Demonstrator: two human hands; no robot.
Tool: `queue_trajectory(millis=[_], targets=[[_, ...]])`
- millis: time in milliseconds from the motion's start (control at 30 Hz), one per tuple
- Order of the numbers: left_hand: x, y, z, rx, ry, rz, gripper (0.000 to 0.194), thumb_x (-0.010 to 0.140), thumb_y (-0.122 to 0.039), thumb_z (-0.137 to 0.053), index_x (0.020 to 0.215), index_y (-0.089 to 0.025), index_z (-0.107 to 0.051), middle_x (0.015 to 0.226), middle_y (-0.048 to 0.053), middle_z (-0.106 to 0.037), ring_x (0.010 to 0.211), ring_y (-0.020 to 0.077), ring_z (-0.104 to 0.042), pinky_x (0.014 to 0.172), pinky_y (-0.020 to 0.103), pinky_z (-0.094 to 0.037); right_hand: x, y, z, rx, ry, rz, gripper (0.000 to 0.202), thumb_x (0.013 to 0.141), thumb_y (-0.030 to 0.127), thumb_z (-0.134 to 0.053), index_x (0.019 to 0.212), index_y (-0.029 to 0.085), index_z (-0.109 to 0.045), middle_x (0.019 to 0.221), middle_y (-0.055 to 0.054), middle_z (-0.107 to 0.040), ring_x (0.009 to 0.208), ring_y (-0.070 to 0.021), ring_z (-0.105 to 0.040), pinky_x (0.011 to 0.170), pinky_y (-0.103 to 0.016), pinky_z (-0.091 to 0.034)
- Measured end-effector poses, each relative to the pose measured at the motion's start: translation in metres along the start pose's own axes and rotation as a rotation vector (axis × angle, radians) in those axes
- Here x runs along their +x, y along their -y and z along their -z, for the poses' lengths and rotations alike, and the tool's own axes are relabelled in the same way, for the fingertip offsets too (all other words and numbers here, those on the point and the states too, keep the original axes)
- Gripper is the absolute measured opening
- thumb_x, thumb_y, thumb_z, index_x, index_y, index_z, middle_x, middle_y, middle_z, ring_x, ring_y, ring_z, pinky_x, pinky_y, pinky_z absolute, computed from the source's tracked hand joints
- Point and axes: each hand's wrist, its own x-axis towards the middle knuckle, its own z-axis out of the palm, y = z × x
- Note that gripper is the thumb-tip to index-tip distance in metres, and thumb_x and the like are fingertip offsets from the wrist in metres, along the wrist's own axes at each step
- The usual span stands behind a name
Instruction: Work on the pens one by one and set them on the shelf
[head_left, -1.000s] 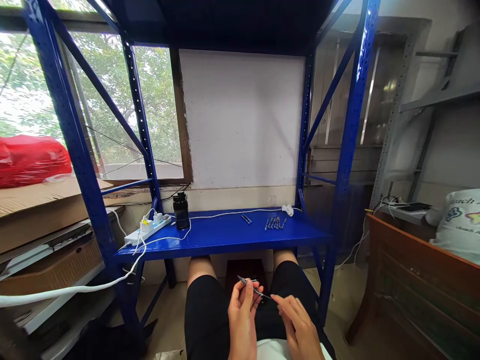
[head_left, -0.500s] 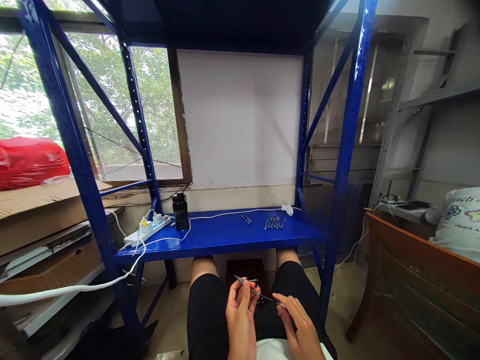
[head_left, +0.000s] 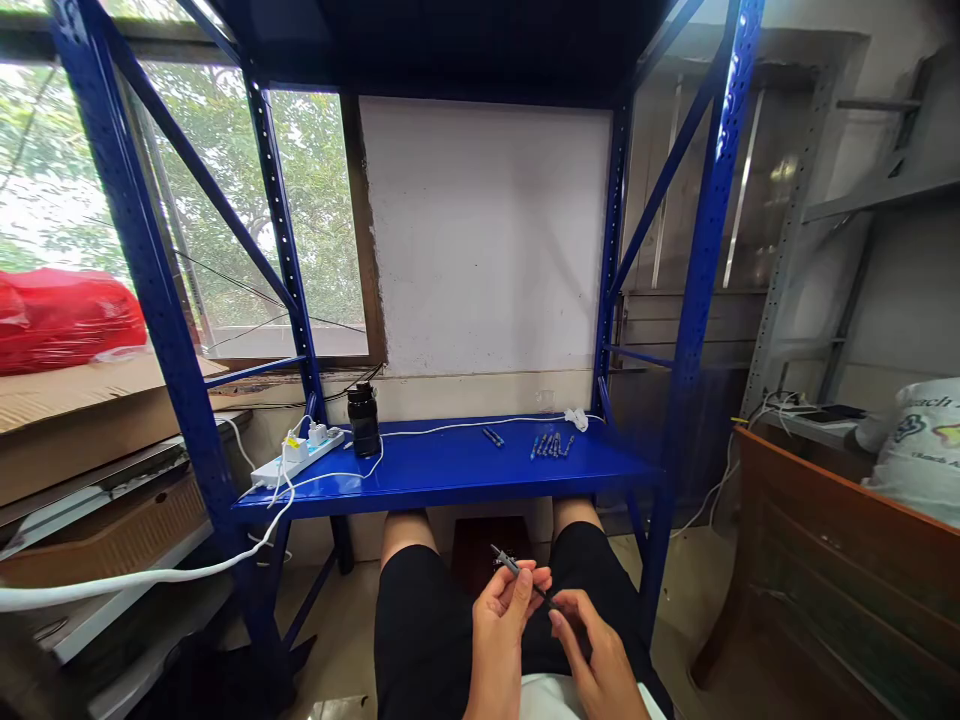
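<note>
Above my lap, my left hand (head_left: 501, 620) is closed, pinching the grey barrel of a pen (head_left: 508, 562) between thumb and fingers. The pen slants, with its tip up to the left. A thin dark rod, like a pen refill (head_left: 546, 598), comes out of its lower right end. My right hand (head_left: 592, 640) is closed on the far end of that rod, its fingertips hiding the end. Both hands are close together. On the blue shelf ahead, several pens (head_left: 553, 446) lie in a row, and a couple more pens (head_left: 493, 437) lie to their left.
The blue metal shelf (head_left: 435, 480) spans in front of my knees. A black bottle (head_left: 364, 420) and a white power strip (head_left: 296, 458) stand on its left, with white cables. A dark red box (head_left: 480, 555) is between my legs. A wooden chair (head_left: 847, 540) is at right.
My left hand has moved right, nearer my right hand, carrying the pen. Less of the thin rod shows between the hands now. The view has shifted slightly.
</note>
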Motion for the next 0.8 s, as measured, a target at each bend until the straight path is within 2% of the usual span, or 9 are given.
queue_trajectory(millis=[100,200,367,467,567,633,700,767,800], targets=[[0.000,0.002,-0.003,0.078,0.040,0.002,0.050,0.081,-0.053,-0.090,0.109,-0.012,-0.083,0.108,0.020,-0.083,0.102,0.0307,-0.077,0.083,0.032,-0.061,0.001,-0.001,-0.002,0.094,0.051,-0.010,0.028,0.110,0.047,-0.051,0.104,0.024,-0.065,0.084,-0.002,-0.071,0.073,-0.0180,-0.070,0.071,-0.026,-0.056],[-0.001,0.003,-0.006,0.145,0.086,-0.013,0.051,0.078,-0.056,-0.091,0.105,-0.013,-0.085,0.100,0.020,-0.083,0.081,0.0263,-0.076,0.057,0.025,-0.052,0.004,0.000,-0.007,0.255,0.092,-0.049,0.030,0.110,0.050,-0.052,0.100,0.023,-0.063,0.084,-0.001,-0.066,0.075,-0.0183,-0.066,0.074,-0.029,-0.054],[-0.001,0.003,-0.009,0.237,0.135,-0.072,0.046,0.082,-0.056,-0.088,0.101,-0.015,-0.087,0.087,0.014,-0.082,0.075,0.0226,-0.072,0.059,0.024,-0.052,0.009,0.011,-0.010,0.601,0.076,-0.223,0.033,0.102,0.058,-0.064,0.104,0.026,-0.058,0.092,-0.001,-0.062,0.081,-0.0187,-0.061,0.077,-0.033,-0.054],[0.000,0.001,-0.007,0.275,0.105,-0.106,0.048,0.084,-0.057,-0.085,0.103,-0.013,-0.086,0.080,0.011,-0.079,0.067,0.0197,-0.067,0.056,0.025,-0.051,0.014,0.018,-0.011,0.704,0.122,-0.266,0.038,0.096,0.060,-0.071,0.106,0.028,-0.054,0.092,0.000,-0.062,0.081,-0.0189,-0.061,0.077,-0.033,-0.053],[0.006,-0.006,-0.006,0.257,0.022,-0.155,0.053,0.084,-0.060,-0.083,0.107,-0.012,-0.085,0.072,0.008,-0.074,0.056,0.0161,-0.060,0.051,0.025,-0.050,0.029,0.014,-0.016,0.778,0.159,-0.269,0.038,0.097,0.063,-0.062,0.111,0.028,-0.054,0.098,-0.003,-0.065,0.085,-0.0207,-0.062,0.078,-0.033,-0.052],[0.010,-0.016,-0.008,0.208,-0.072,-0.214,0.055,0.085,-0.061,-0.082,0.110,-0.012,-0.083,0.077,0.008,-0.075,0.061,0.0180,-0.064,0.055,0.027,-0.054,0.047,0.003,-0.021,0.706,0.198,-0.269,0.039,0.101,0.064,-0.049,0.107,0.026,-0.057,0.098,-0.005,-0.066,0.088,-0.0223,-0.064,0.076,-0.033,-0.053],[0.013,-0.032,-0.015,0.164,-0.132,-0.280,0.053,0.086,-0.060,-0.082,0.111,-0.013,-0.082,0.084,0.010,-0.077,0.074,0.0217,-0.070,0.065,0.028,-0.057,0.067,-0.012,-0.026,0.404,0.293,-0.237,0.040,0.100,0.060,-0.045,0.093,0.023,-0.060,0.089,-0.005,-0.067,0.081,-0.0217,-0.065,0.070,-0.031,-0.052],[0.013,-0.050,-0.026,0.139,-0.107,-0.333,0.049,0.089,-0.058,-0.079,0.110,-0.014,-0.082,0.084,0.010,-0.075,0.078,0.0217,-0.070,0.067,0.027,-0.056,0.085,-0.024,-0.031,0.020,0.353,-0.130,0.039,0.097,0.055,-0.052,0.080,0.022,-0.061,0.076,-0.003,-0.066,0.071,-0.0203,-0.064,0.066,-0.030,-0.052],[0.011,-0.059,-0.033,0.133,-0.076,-0.361,0.045,0.092,-0.056,-0.078,0.109,-0.014,-0.082,0.083,0.009,-0.074,0.076,0.0200,-0.068,0.067,0.026,-0.055,0.092,-0.028,-0.034,-0.091,0.356,-0.093,0.037,0.093,0.054,-0.057,0.075,0.022,-0.061,0.071,-0.002,-0.064,0.068,-0.0199,-0.063,0.065,-0.030,-0.051]])
